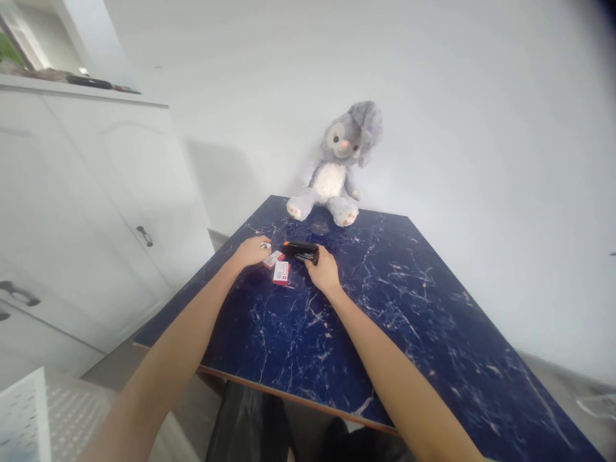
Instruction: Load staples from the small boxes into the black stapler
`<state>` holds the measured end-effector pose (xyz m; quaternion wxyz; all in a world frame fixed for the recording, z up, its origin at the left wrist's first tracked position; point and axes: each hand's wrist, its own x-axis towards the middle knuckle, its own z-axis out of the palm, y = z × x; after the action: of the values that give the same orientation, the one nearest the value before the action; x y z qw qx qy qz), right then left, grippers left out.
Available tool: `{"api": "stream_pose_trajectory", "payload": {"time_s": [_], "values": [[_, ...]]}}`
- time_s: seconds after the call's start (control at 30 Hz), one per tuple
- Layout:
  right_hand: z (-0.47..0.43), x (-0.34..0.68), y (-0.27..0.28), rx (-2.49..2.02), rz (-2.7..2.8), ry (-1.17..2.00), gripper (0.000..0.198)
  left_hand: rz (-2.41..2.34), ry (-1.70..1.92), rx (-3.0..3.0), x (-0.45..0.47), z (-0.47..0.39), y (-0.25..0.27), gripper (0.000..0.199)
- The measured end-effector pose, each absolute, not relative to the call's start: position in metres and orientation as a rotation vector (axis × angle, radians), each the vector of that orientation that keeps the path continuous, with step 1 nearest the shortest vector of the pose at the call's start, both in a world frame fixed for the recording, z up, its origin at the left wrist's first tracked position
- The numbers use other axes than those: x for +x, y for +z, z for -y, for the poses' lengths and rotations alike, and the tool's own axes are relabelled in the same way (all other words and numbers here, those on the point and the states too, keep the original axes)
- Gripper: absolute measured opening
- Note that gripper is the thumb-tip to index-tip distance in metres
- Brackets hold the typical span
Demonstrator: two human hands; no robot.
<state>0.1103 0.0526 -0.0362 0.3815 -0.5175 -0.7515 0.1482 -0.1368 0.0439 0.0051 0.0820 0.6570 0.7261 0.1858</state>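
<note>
My right hand is closed around one end of a black stapler with an orange tip that points left. The stapler is over the blue marbled table. Across from it, my left hand has its fingers closed on a small whitish piece, too small to name. Two small red-and-white boxes lie between my hands: the nearer box shows its printed face, and the other box is beside my left fingers.
A grey plush rabbit sits at the back of the blue table, against the wall. White cabinets with dark handles stand at left. A white perforated basket is at lower left.
</note>
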Motion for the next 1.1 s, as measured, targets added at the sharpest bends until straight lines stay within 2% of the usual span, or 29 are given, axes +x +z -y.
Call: {"api": "stream_pose_trajectory", "payload": {"time_s": [0.1, 0.2, 0.43, 0.6, 0.73, 0.93, 1.1], "values": [[-0.048, 0.111, -0.034, -1.338, 1.941, 0.357, 0.019, -2.027, 0.521, 2.097, -0.128, -0.042, 0.002, 0.033], [-0.043, 0.116, -0.03, -1.337, 1.954, 0.291, 0.012, -1.99, 0.485, 2.243, -0.12, -0.039, -0.001, 0.03], [-0.017, 0.168, -0.026, -1.391, 2.013, 0.248, 0.017, -1.865, 0.514, 2.428, -0.059, -0.016, -0.003, 0.026], [0.011, 0.209, -0.023, -1.462, 2.017, 0.256, 0.016, -1.733, 0.652, 2.368, 0.0, 0.014, -0.003, 0.037], [0.01, 0.228, -0.015, -1.484, 2.083, 0.357, 0.017, -1.536, 0.626, 2.459, -0.002, 0.025, 0.014, 0.04], [0.001, 0.238, -0.01, -1.391, 2.2, 0.391, 0.019, -0.983, 0.412, 2.817, -0.004, 0.04, 0.029, 0.043], [0.003, 0.237, -0.011, -1.393, 2.193, 0.366, 0.018, -1.058, 0.46, 2.905, -0.006, 0.028, 0.013, 0.036]]}}
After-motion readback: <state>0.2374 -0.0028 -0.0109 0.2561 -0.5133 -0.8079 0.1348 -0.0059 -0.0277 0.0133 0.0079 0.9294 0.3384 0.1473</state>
